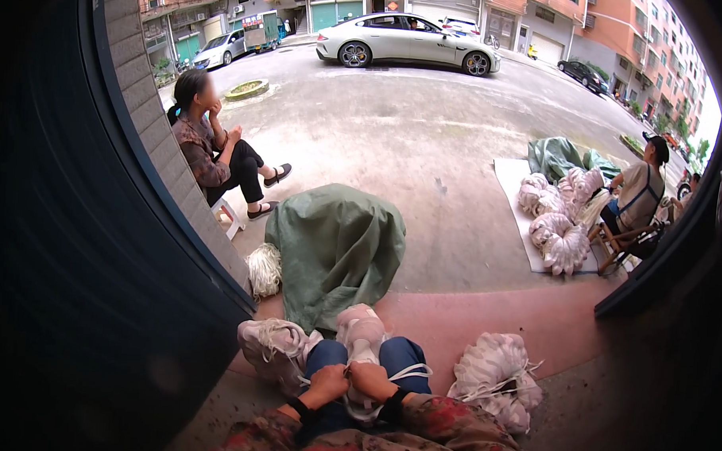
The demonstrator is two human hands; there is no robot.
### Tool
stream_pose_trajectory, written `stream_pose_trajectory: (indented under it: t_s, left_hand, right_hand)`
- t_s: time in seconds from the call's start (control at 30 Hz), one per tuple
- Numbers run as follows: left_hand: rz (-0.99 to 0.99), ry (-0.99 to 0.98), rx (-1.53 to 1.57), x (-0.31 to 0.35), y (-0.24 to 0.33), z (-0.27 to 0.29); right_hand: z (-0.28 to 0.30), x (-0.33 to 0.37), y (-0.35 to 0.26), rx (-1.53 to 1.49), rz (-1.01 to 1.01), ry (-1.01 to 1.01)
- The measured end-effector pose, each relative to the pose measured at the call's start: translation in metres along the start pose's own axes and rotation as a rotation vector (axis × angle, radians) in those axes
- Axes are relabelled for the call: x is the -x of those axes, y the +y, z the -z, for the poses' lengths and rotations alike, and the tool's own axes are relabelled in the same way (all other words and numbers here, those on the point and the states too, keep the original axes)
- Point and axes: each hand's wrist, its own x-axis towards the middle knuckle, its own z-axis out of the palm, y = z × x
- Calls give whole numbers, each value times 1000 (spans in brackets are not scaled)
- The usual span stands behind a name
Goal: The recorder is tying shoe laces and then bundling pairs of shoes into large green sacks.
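Note:
A pale pink and white sneaker rests on my lap between my knees, its toe pointing away from me. My left hand is closed over the shoe's lacing on its left side. Close beside it, my right hand is closed too, with the fingertips of both hands nearly meeting. A white shoelace trails out to the right past my right hand. The fingers cover the eyelets and the part of the lace that they pinch. Bundles of similar sneakers lie by my left knee and on the floor to the right.
A green tarp covers a heap ahead, with a bunch of white laces beside it. A seated person is at the left; another sits at the right near sneaker bundles. Dark door edges flank me. A silver car stands on the road.

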Motion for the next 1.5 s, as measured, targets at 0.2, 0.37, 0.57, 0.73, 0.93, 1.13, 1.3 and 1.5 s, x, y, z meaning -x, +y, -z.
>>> stream_pose_trajectory:
  t_s: [0.2, 0.37, 0.57, 0.73, 0.93, 1.13, 1.3, 1.5]
  left_hand:
    - [19, -42, -25, -1, -5, -2]
    - [37, 10, 29, 0, -3, -1]
    - [0, 38, 0, -4, -1, -6]
    - [-38, 125, -26, 1, -5, -16]
    - [-81, 160, -39, 4, -4, -19]
    - [-100, 195, -56, 6, -4, -21]
    - [-109, 190, -41, 5, 1, -17]
    - [-97, 207, -44, 2, -4, -21]
  right_hand:
    - [-3, 2, 2, 75, 18, -73]
    - [-1, -2, 2, 20, -16, -90]
    - [7, -8, 2, -137, -75, -162]
    - [19, -12, -1, -61, -20, -351]
    - [0, -11, 17, -58, 91, -268]
    - [-15, -6, 20, 11, 135, -99]
    - [-7, -5, 15, -64, 102, -18]
    - [-1, -9, 9, -76, -17, -123]
